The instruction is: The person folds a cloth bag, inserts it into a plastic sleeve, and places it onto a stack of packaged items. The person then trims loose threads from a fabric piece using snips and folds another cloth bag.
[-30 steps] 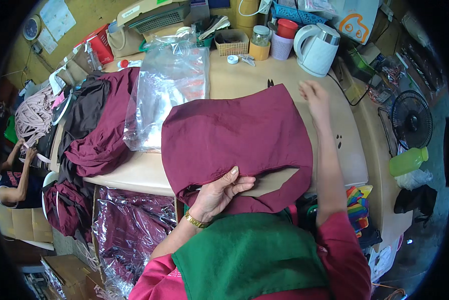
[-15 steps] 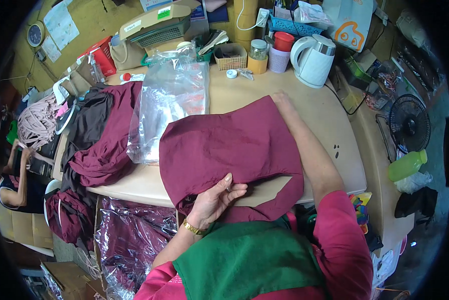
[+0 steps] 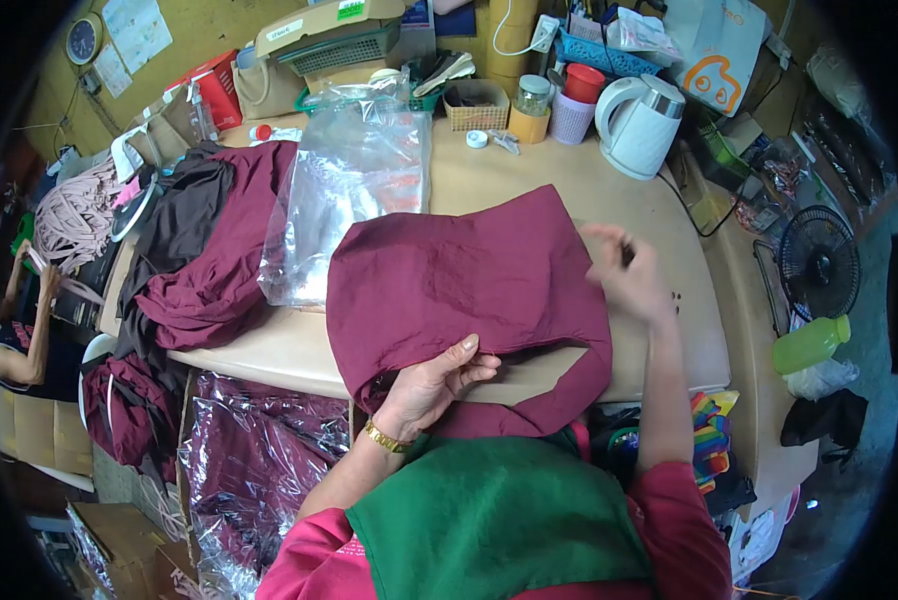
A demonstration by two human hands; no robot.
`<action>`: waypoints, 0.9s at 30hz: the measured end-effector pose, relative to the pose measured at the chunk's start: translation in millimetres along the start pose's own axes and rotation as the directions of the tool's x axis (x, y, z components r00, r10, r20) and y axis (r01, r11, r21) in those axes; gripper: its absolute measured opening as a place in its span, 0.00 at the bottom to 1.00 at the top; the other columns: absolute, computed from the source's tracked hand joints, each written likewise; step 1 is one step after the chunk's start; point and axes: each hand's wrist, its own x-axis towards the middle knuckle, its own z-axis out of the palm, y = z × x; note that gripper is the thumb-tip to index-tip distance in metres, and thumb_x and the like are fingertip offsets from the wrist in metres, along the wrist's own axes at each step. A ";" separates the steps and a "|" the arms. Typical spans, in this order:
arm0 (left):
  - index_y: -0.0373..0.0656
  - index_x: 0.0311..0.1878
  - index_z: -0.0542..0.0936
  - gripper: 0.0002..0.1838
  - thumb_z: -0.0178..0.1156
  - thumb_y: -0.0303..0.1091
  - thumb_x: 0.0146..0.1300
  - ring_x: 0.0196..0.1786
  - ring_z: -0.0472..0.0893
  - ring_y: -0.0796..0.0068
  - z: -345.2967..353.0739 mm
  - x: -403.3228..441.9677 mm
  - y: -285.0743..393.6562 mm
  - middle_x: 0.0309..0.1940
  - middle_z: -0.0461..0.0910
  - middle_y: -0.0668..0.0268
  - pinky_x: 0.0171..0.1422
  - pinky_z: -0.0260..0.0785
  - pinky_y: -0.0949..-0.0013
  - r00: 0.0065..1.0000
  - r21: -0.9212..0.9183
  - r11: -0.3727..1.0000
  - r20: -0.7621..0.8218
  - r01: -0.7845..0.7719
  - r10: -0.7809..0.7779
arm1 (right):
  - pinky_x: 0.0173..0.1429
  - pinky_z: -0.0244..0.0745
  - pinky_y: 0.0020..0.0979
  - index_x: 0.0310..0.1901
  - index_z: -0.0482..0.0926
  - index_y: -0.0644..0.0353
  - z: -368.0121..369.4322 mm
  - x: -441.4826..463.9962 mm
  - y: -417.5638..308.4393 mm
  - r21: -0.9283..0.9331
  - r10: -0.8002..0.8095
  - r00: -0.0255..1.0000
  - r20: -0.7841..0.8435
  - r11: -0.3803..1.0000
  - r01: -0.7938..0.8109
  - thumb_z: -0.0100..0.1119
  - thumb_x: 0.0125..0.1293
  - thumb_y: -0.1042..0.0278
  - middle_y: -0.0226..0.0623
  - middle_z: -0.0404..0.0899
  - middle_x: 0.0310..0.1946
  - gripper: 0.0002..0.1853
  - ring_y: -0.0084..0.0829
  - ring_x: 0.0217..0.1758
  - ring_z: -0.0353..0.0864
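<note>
A maroon cloth bag (image 3: 449,280) with a broad strap-like band lies on the table in front of me. My left hand (image 3: 434,385), a gold watch on its wrist, is closed at the bag's near edge, thumb on top and fingers curled beneath. My right hand (image 3: 629,270) is raised just beyond the bag's right side, apart from the cloth and blurred. A small dark thing shows among its bent fingers, too smeared to name. Behind the bag lies a clear plastic sleeve (image 3: 354,190).
Maroon and dark grey cloth (image 3: 204,240) hangs over the table's left side. A white kettle (image 3: 641,125), small baskets and a jar (image 3: 532,97) stand at the back. Right are a fan (image 3: 819,262) and a green bottle (image 3: 811,343). Another person's arm (image 3: 39,325) handles pale strips at far left.
My right hand has left the bag's far right corner and come nearer, to the right of the cloth. My left hand keeps its place at the near edge.
</note>
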 end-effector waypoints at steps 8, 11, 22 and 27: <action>0.40 0.46 0.82 0.18 0.53 0.46 0.77 0.33 0.78 0.84 20.8 -25.7 24.9 0.30 0.81 0.72 0.38 0.72 0.76 0.982 0.827 0.555 0.022 0.087 -0.185 | 0.34 0.74 0.42 0.33 0.81 0.61 81.7 -36.2 -25.2 -0.232 -0.465 0.851 0.243 0.824 0.517 0.71 0.56 0.70 0.37 0.76 0.29 0.08 0.42 0.29 0.81; 0.37 0.45 0.83 0.11 0.70 0.30 0.63 0.31 0.80 0.78 33.3 -44.1 20.4 0.30 0.83 0.67 0.34 0.73 0.76 0.866 0.848 0.205 0.442 -0.488 0.233 | 0.30 0.71 0.37 0.34 0.82 0.64 85.8 -37.4 -25.8 -0.174 -0.458 0.862 0.217 0.851 0.496 0.71 0.56 0.74 0.39 0.75 0.27 0.07 0.39 0.25 0.77; 0.40 0.47 0.86 0.17 0.74 0.22 0.52 0.36 0.82 0.71 24.3 -0.4 9.6 0.37 0.81 0.63 0.39 0.76 0.70 0.584 0.867 -0.211 0.466 -0.452 0.664 | 0.34 0.71 0.42 0.33 0.81 0.65 76.4 -36.7 -35.3 -0.205 -0.408 0.875 0.259 0.862 0.463 0.70 0.59 0.66 0.41 0.76 0.28 0.11 0.44 0.29 0.78; 0.41 0.44 0.88 0.15 0.74 0.21 0.51 0.36 0.83 0.72 18.2 6.5 6.4 0.34 0.83 0.64 0.37 0.76 0.71 0.498 0.827 -0.312 0.538 -0.467 0.680 | 0.38 0.74 0.44 0.34 0.82 0.65 78.4 -36.8 -31.7 -0.226 -0.373 0.874 0.311 0.864 0.450 0.68 0.61 0.64 0.41 0.78 0.31 0.11 0.45 0.34 0.81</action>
